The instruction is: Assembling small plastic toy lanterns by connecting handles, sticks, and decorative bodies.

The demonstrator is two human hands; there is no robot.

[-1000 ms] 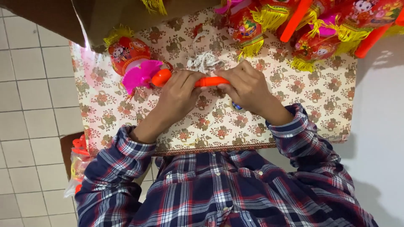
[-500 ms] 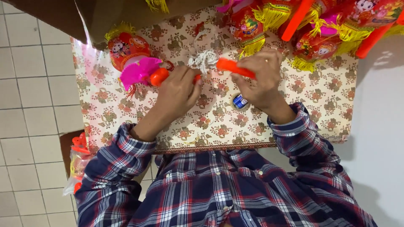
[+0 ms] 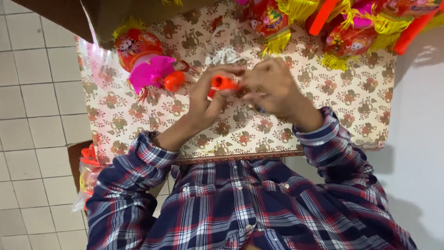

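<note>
Both my hands meet over the middle of a floral-clothed table (image 3: 351, 102). My left hand (image 3: 203, 99) grips a short orange plastic stick (image 3: 223, 83) by its near end. My right hand (image 3: 273, 88) pinches the same stick from the right, and its fingers hide the far end. Just beyond the hands lies a small bundle of white string (image 3: 224, 56). To the left lies a red paper lantern (image 3: 136, 46) with a pink fan-shaped piece (image 3: 150, 71) and an orange knob (image 3: 174, 81), apart from my hands.
A pile of red lanterns with yellow tassels (image 3: 333, 25) and orange sticks fills the table's far right. A brown cardboard box (image 3: 111, 14) stands at the far left. A plastic bag of orange parts (image 3: 85, 171) hangs by my left elbow, above a tiled floor (image 3: 32, 115).
My right hand carried the orange stick up and away from the lantern, then brought it back to the centre. My left hand left the lantern's knob and took hold of the stick too.
</note>
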